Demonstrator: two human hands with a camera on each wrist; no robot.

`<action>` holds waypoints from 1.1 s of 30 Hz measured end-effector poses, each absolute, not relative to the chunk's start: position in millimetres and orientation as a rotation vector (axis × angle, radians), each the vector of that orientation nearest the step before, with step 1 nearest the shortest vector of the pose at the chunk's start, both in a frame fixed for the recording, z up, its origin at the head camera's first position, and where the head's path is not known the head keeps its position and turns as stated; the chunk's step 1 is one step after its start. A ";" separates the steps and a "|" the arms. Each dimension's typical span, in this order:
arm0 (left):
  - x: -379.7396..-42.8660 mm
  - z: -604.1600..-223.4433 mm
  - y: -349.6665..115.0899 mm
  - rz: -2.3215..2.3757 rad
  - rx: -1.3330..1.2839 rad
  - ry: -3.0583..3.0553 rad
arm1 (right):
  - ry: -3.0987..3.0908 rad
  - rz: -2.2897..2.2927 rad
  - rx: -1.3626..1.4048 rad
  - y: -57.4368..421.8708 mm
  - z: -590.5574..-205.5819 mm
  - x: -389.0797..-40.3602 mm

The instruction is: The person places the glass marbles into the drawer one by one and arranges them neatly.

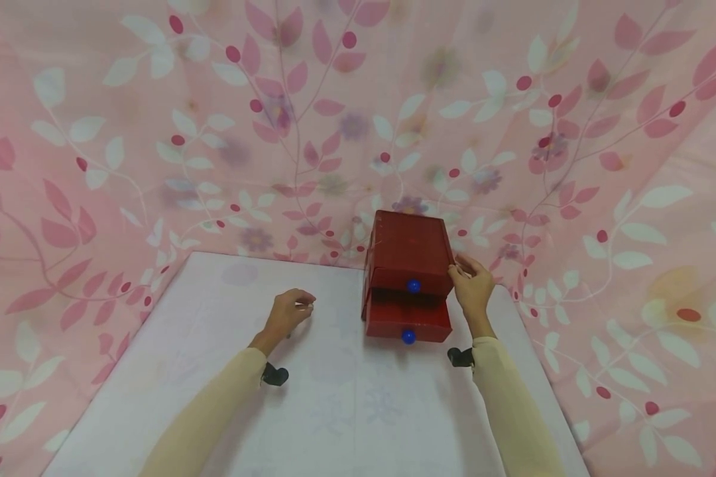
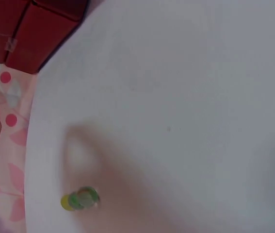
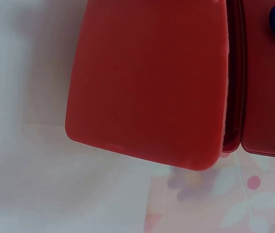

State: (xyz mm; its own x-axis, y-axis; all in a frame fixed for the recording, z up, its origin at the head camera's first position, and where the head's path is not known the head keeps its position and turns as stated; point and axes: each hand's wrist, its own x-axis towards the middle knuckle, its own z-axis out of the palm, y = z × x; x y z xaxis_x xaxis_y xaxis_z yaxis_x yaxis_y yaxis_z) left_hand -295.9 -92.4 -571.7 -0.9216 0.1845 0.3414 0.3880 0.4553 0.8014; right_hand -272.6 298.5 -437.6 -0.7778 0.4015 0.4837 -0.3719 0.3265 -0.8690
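Observation:
A red two-drawer cabinet (image 1: 412, 245) stands toward the back of the white table, with a round blue knob on each drawer. Its lower drawer (image 1: 388, 323) is pulled out, while the upper one sits closed. Against the cabinet's right side, near the front corner, my right hand (image 1: 474, 288) touches it with thumb and fingertips. Left of the cabinet, my left hand (image 1: 288, 313) hovers over the table, its fingers loosely bent and thumb close to the index finger. A small green and yellow object (image 2: 80, 198) with a glassy end lies near its shadow in the left wrist view.
The white table (image 1: 328, 411) extends in front of and left of the cabinet. Pink cloth (image 1: 310, 132) with leaves and berries hangs behind and along both sides. A dark wrist mount (image 1: 276, 375) sticks out from the left sleeve, another (image 1: 460, 357) from the right.

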 end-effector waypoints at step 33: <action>-289.7 -523.8 -33.1 -1.601 -0.787 -2.243 | -1.935 1.476 -0.097 312.5 -462.6 -290.6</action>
